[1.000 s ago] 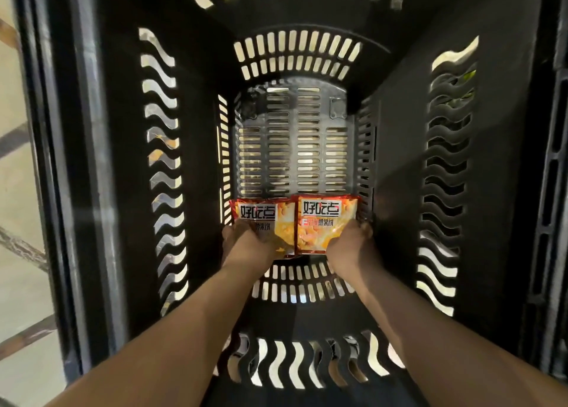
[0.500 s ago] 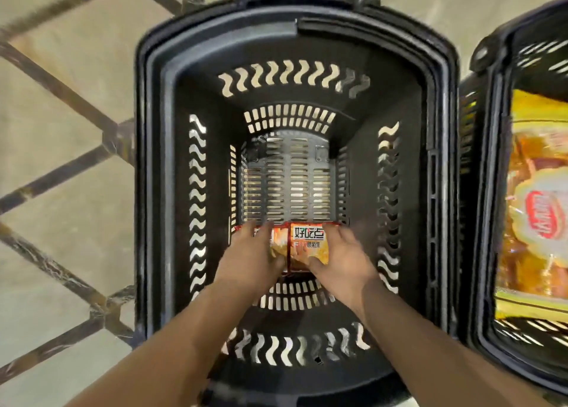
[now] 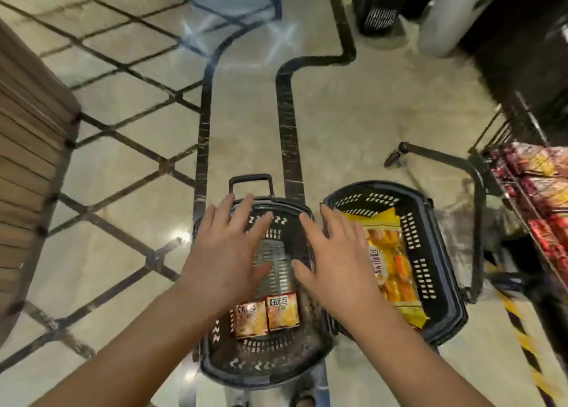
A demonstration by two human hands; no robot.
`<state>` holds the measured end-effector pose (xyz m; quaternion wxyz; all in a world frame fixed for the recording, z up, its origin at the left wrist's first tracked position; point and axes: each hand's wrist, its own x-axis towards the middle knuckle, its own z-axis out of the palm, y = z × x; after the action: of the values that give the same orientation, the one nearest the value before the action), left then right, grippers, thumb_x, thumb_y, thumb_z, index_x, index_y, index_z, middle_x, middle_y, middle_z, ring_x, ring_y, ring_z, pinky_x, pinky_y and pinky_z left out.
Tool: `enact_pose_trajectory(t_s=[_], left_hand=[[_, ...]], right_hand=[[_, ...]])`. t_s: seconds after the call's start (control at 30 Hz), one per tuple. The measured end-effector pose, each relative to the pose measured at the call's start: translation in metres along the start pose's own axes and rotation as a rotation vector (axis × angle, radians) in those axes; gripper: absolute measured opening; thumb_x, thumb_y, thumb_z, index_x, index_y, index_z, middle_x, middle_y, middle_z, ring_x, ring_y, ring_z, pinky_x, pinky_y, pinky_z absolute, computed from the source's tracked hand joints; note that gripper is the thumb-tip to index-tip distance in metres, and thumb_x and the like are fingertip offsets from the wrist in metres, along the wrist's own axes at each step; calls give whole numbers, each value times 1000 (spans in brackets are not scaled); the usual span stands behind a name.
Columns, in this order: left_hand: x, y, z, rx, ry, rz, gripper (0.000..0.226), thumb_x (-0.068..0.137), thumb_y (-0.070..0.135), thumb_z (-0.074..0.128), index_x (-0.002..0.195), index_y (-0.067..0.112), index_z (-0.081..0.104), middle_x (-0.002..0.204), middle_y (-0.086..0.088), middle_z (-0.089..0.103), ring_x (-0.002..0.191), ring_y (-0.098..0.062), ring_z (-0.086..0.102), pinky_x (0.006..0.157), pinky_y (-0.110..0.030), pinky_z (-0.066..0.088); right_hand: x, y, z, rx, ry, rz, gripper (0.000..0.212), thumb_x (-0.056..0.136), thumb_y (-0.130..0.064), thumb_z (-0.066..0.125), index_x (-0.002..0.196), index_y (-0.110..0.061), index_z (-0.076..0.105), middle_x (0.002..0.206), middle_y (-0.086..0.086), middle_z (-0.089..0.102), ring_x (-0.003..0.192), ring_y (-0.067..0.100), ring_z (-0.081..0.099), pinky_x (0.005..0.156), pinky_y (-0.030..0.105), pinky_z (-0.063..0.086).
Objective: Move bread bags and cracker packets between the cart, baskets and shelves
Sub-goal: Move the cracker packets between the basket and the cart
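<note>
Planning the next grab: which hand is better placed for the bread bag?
Probably right: the right hand, open, is beside the bread bag; the left hand is farther, over the other basket.

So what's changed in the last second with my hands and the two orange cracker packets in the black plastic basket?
Both hands let go and lifted out of the black plastic basket; the left hand and right hand now hover above it with fingers spread. The two orange cracker packets stayed side by side on the basket floor, at its near end.
</note>
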<state>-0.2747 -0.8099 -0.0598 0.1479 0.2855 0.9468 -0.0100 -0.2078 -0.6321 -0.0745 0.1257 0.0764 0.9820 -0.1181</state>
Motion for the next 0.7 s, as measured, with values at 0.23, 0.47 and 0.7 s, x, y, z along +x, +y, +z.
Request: enact_pose_trajectory(t_s=[0.23, 0.47, 0.7], left_hand=[[-47, 60, -157, 79, 200, 253, 84, 89, 66, 56, 161, 37, 22, 171, -8, 14, 158, -36, 6, 126, -55, 9], [-64, 152, -212, 88, 212, 542, 83, 94, 68, 47, 162, 39, 8, 172, -4, -1, 158, -35, -2, 127, -52, 4], [-99, 277, -220, 117, 207, 807, 78, 96, 65, 48, 161, 37, 14, 171, -5, 4, 157, -35, 0, 127, -53, 5]], right_hand=[[-99, 8, -159, 11, 190, 65, 74, 92, -58, 55, 158, -36, 30, 165, 7, 25, 155, 29, 15, 127, 54, 13], [-203, 41, -216, 8, 398, 382, 78, 83, -66, 41, 154, -31, 41, 159, 8, 37, 148, 31, 32, 123, 54, 22], [-324, 107, -227, 6, 448, 710, 73, 94, -58, 55, 158, -35, 31, 164, 3, 27, 152, 26, 23, 126, 50, 17]])
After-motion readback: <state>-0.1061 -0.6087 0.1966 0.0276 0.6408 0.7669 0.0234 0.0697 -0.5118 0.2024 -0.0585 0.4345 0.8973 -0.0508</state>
